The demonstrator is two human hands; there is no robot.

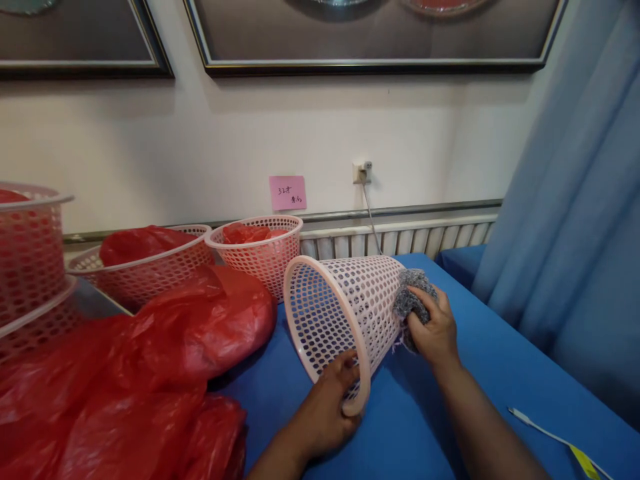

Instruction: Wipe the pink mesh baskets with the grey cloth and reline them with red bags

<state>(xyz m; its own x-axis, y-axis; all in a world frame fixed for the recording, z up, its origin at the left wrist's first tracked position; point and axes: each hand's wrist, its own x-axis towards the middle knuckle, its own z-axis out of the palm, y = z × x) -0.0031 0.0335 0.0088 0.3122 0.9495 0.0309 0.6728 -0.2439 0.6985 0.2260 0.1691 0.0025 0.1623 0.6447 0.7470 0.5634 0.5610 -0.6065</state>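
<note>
A pink perforated plastic basket lies on its side on the blue tabletop, its wide mouth turned toward the left and front. My left hand is closed on the lower rim, with fingers inside the mouth and the thumb outside. At the basket's base end, my right hand is closed around a bunched grey cloth, which touches the basket there. Part of the cloth is hidden by the right fingers.
Red plastic bags are heaped at left. Behind them stand more pink baskets with red plastic inside. A white cable with a yellow tag lies at front right. A blue curtain hangs at right; a radiator runs along the wall.
</note>
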